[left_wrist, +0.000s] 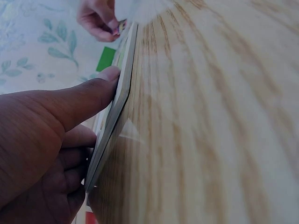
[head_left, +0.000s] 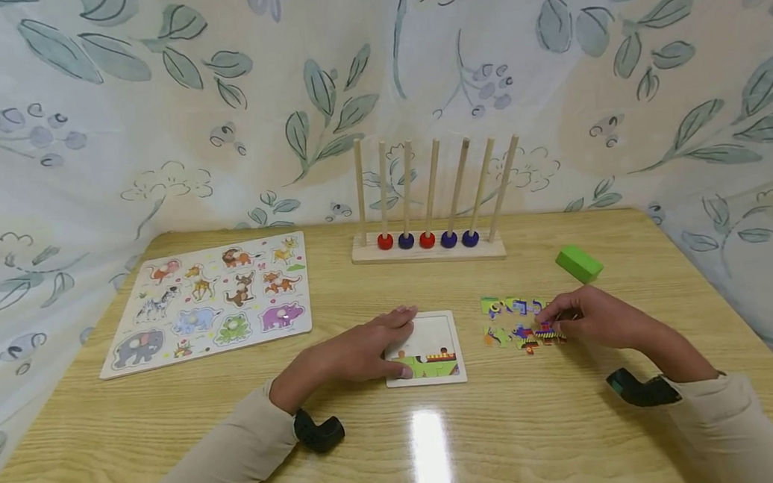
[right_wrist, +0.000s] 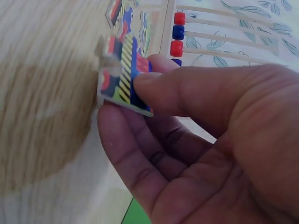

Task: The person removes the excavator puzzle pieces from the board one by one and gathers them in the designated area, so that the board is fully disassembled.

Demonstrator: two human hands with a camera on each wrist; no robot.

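**One piece pinched, the frame steadied**

From here I see the right hand pinching a striped puzzle piece between thumb and fingers, at the right end of the loose pieces. The left hand, well apart from it, grips the left side of the white puzzle frame, thumb on its face. Joined pieces fill the frame's near part. A green block lies just beyond the right hand.

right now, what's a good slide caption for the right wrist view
The right hand pinches a striped puzzle piece, with red and blue beads beyond.
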